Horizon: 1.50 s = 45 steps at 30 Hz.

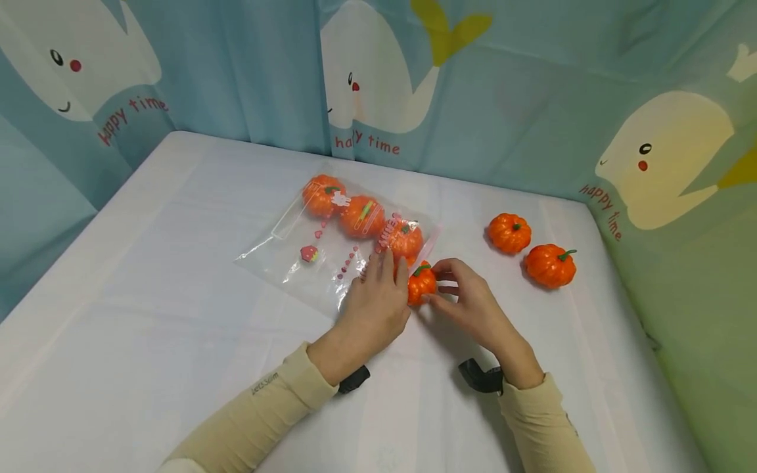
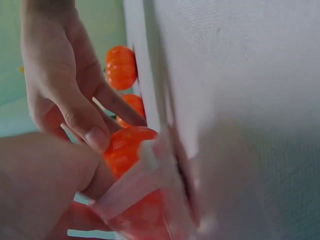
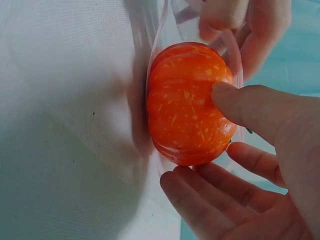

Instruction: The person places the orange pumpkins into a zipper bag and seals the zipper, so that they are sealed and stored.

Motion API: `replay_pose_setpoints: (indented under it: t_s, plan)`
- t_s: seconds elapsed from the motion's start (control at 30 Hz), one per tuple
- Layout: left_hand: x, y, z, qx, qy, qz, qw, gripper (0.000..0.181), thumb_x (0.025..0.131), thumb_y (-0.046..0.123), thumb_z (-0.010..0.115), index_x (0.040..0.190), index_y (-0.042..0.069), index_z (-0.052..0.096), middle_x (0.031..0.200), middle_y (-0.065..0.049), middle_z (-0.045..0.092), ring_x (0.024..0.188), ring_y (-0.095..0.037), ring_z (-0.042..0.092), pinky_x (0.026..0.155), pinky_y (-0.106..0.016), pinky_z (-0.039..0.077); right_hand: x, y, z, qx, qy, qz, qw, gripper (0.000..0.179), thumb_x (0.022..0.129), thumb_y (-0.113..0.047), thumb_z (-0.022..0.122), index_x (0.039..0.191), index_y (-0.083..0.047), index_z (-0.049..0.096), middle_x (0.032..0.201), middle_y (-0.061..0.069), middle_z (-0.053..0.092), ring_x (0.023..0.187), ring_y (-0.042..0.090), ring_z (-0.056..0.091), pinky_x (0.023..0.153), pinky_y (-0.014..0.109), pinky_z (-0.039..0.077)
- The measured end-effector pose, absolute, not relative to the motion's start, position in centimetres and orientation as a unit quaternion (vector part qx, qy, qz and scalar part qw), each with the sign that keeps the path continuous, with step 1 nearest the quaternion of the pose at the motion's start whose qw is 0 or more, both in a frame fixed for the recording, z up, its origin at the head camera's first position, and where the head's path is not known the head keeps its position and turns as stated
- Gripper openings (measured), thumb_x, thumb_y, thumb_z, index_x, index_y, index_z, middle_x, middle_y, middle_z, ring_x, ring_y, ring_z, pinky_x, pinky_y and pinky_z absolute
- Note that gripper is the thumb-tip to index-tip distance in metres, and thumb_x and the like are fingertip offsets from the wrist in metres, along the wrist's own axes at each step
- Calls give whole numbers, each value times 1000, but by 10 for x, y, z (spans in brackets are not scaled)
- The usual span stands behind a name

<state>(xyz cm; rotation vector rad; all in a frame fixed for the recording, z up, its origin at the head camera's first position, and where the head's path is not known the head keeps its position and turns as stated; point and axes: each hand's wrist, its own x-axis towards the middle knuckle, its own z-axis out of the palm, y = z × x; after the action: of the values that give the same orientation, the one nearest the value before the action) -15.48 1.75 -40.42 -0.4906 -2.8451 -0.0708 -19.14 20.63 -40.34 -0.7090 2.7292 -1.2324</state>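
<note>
A clear printed zip bag (image 1: 296, 263) lies on the table with several orange toy pumpkins (image 1: 362, 217) inside. My left hand (image 1: 378, 299) lies over its mouth on the right side, and its fingers grip the pinkish bag edge (image 2: 132, 192). At that mouth sits another toy pumpkin (image 3: 190, 105) with a green stem, partly within the rim. My right hand (image 1: 473, 302) holds this pumpkin from the right, thumb on one side and fingertips along the other. Part of the bag's rim is hidden under the left hand.
Two more toy pumpkins, a nearer one (image 1: 550, 266) and a farther one (image 1: 509, 233), rest on the white-covered table (image 1: 177, 368) to the right. A blue-green curtain (image 1: 503, 118) with whale prints borders the table's back and right side.
</note>
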Motion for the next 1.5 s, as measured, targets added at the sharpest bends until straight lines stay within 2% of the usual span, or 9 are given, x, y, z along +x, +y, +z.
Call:
replay_pose_setpoints:
  t_s: [0.23,0.43,0.53,0.67,0.8,1.0,1.17,1.27,1.5]
  plan:
    - [-160,16,-404,-167,-973,-33,153,60,86,33,76,133,0,59,132,-17,63,120,-32,60,70,-42,61,-192,206,-403,-232,883,-407,34,39,84,0,75,118,1,55,117,15,63,113,30,64,90,44,57]
    - [-164,13,-402,-203,-958,-34,199,50,83,25,80,123,-1,65,122,-11,68,119,-25,62,96,-37,54,-190,207,-406,-247,874,-417,42,38,84,2,73,119,1,56,117,14,63,109,30,65,88,43,58]
    - [-164,13,-401,-211,-951,-26,225,48,82,24,80,121,-1,65,121,-11,68,120,-25,63,100,-36,51,-190,205,-407,-253,870,-423,29,38,83,3,74,118,1,57,115,14,63,107,29,66,87,42,58]
    - [-162,16,-398,-205,-950,-33,232,46,84,21,78,122,-1,66,124,-13,68,120,-26,63,94,-35,56,-190,201,-409,-257,867,-428,8,38,83,3,75,116,1,58,114,14,63,106,28,66,86,40,58]
    - [-157,19,-396,-190,-955,-45,222,52,81,29,82,122,1,67,123,-12,67,118,-26,63,84,-36,59,-189,197,-414,-257,864,-433,-12,37,82,3,76,115,2,59,111,15,63,105,28,66,84,41,59]
    - [-156,19,-394,-187,-953,-49,232,43,81,29,81,114,3,70,107,-9,69,102,-22,65,73,-32,60,-189,191,-418,-263,868,-421,-12,37,83,0,77,115,1,58,106,14,62,97,26,66,77,40,60]
    - [-159,15,-392,-186,-948,-61,251,28,84,24,77,104,5,71,95,-5,65,89,-19,62,63,-31,57,-188,198,-409,-292,858,-421,43,37,86,-5,75,120,-1,60,113,13,64,103,26,66,85,39,59]
    - [-161,13,-393,-188,-946,-69,255,25,83,25,76,101,7,71,97,-5,65,88,-19,61,64,-29,56,-186,205,-400,-320,858,-397,68,33,89,-8,73,120,-6,64,118,7,64,110,24,64,91,39,57]
    - [-162,11,-395,-191,-943,-85,257,18,81,17,75,97,8,70,102,-6,67,89,-20,63,65,-28,57,-178,209,-387,-394,874,-279,52,35,91,-15,71,126,-12,66,128,0,60,119,17,59,101,39,50]
